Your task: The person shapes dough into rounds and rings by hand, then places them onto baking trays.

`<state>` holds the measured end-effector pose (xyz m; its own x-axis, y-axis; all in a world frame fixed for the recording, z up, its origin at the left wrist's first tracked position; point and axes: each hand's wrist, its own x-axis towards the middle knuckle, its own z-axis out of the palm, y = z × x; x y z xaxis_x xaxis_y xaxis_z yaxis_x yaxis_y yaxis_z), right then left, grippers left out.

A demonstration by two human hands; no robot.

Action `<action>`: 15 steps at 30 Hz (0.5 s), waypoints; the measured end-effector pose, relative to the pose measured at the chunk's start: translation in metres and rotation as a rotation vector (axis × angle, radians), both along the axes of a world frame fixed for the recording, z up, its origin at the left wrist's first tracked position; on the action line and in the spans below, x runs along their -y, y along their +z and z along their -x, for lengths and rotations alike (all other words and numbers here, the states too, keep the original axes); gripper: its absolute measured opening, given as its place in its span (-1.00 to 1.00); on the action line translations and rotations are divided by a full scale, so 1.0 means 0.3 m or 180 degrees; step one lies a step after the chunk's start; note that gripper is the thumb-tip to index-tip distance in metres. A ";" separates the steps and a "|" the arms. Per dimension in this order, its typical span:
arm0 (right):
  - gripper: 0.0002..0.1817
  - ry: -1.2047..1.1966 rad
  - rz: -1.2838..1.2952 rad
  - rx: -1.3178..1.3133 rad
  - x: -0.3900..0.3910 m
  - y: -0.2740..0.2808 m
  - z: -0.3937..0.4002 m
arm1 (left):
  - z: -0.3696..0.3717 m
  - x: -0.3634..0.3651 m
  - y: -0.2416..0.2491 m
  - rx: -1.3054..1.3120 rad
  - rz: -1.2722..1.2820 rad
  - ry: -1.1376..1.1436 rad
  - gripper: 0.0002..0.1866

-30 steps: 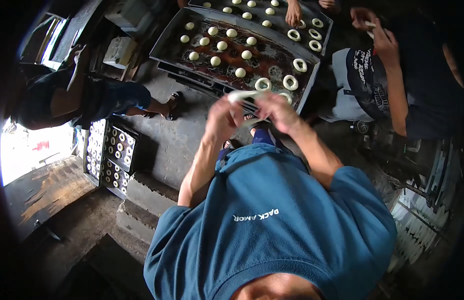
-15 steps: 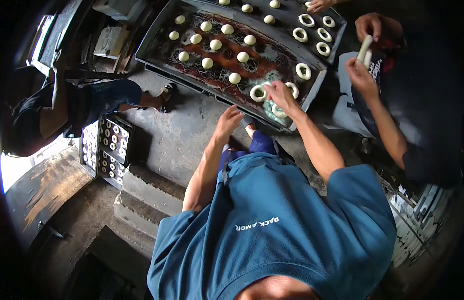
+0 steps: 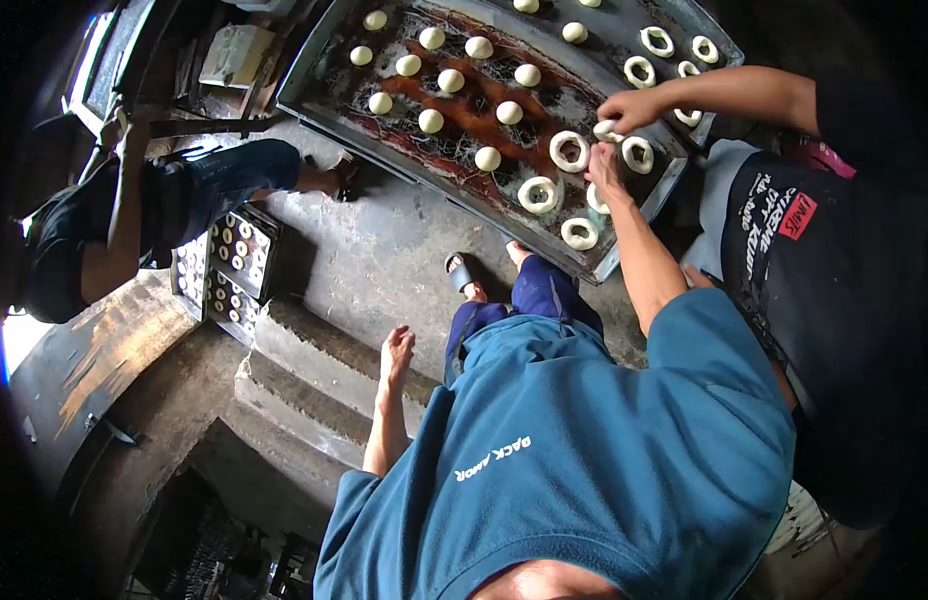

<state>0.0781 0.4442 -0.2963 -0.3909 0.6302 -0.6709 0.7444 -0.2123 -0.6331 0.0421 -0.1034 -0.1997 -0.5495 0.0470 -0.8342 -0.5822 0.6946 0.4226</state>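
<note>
My right hand (image 3: 606, 172) is over the near right corner of a dark metal baking tray (image 3: 369, 155), fingers bent together among the dough rings. Whatever those fingers hold, if anything, is hidden. One dough ring (image 3: 596, 200) lies partly under my wrist, and another dough ring (image 3: 554, 152) is just left of my fingers. My left hand (image 3: 396, 350) hangs above the floor, away from the tray, fingers loosely curled but apart and holding nothing. Right beside my right fingertips, a co-worker's hand (image 3: 632, 108) is on a dough ring (image 3: 608, 130).
Round dough balls (image 3: 451, 80) sit in rows on the tray's left part. A second tray (image 3: 674, 18) with rings and balls adjoins it behind. Another person (image 3: 114, 215) stands at left, near trays of dough rings (image 3: 237, 258). Concrete steps (image 3: 314, 350) are beside me.
My right hand has moved right and farther over the tray. My left hand has dropped back from the tray's edge. The co-worker's hand has reached in with a dough ring.
</note>
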 end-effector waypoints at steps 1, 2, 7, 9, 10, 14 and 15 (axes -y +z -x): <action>-0.60 0.0294 -0.0980 0.0189 0.015 -0.005 -0.015 | -0.029 0.013 -0.008 0.0052 -0.0075 0.0066 -0.56; -0.69 0.0594 -0.1962 0.0370 0.049 0.027 -0.018 | -0.040 -0.003 0.014 0.0219 -0.0029 0.0083 -0.58; -0.74 0.0889 -0.1365 -0.0675 0.240 0.144 0.174 | -0.051 -0.033 -0.017 -0.0021 -0.0283 -0.0364 -0.60; -0.69 0.1195 -0.1500 -0.0523 0.317 0.054 0.284 | -0.013 -0.075 0.012 -0.0074 -0.0310 -0.0408 -0.60; -0.70 0.1415 -0.1825 -0.0474 0.356 0.039 0.320 | 0.012 -0.098 0.036 -0.0254 -0.0346 -0.0607 -0.61; -0.74 0.1738 -0.1677 -0.0794 0.445 0.057 0.388 | 0.101 -0.138 0.048 -0.0742 -0.0791 -0.0612 -0.62; -0.75 0.1541 -0.1311 -0.0726 0.461 0.092 0.386 | 0.123 -0.163 0.057 -0.0758 -0.0792 -0.0592 -0.62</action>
